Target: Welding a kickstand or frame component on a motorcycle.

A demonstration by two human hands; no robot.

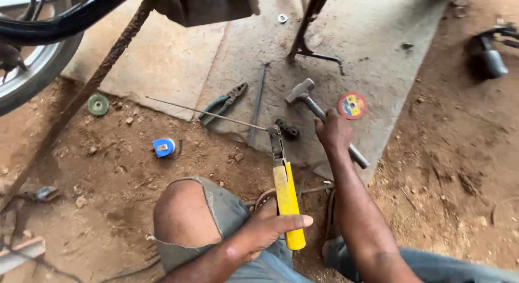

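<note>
Our left hand [265, 229] wraps its grip tight round yellow-handled pliers [285, 194] whose nose pinches a thin rod [208, 114] stretching ahead-left, while beside it our right hand [333, 132] clasps a hammer [319, 112] over the concrete slab [378, 56].

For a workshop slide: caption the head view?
Left hand grips yellow-handled pliers clamping a thin rod; right hand holds a hammer.
</note>
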